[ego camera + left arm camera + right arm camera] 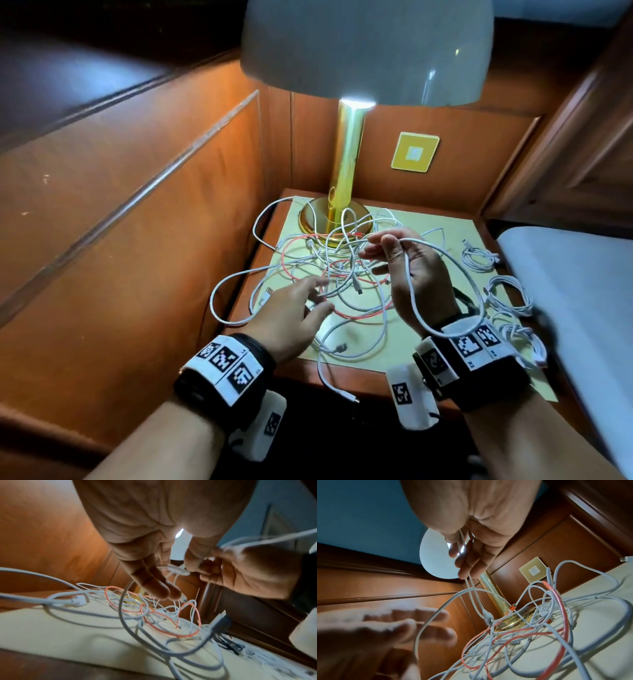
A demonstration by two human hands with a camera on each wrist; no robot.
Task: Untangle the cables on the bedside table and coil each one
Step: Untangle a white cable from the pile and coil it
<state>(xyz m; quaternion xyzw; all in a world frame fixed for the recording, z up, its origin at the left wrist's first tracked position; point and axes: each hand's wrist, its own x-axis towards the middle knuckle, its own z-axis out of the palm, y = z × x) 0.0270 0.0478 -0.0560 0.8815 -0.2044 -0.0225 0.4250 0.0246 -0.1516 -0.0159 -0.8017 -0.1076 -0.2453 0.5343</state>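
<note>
One white cable (407, 274) pinched in raised right hand (411, 274), looping down past wrist; tangle (329, 270) on bedside table (387, 356) just left and below, under open, empty left hand (294, 311), nearer it.

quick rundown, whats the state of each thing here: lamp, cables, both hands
lamp: switched on, standing at the back of the table
tangled cables: white and red ones still knotted in a pile
coiled cables: three white bundles lying at the table's right edge
white cable: looped up, held by the right hand
right hand: pinching the white cable
left hand: open, fingers spread over the pile
</note>
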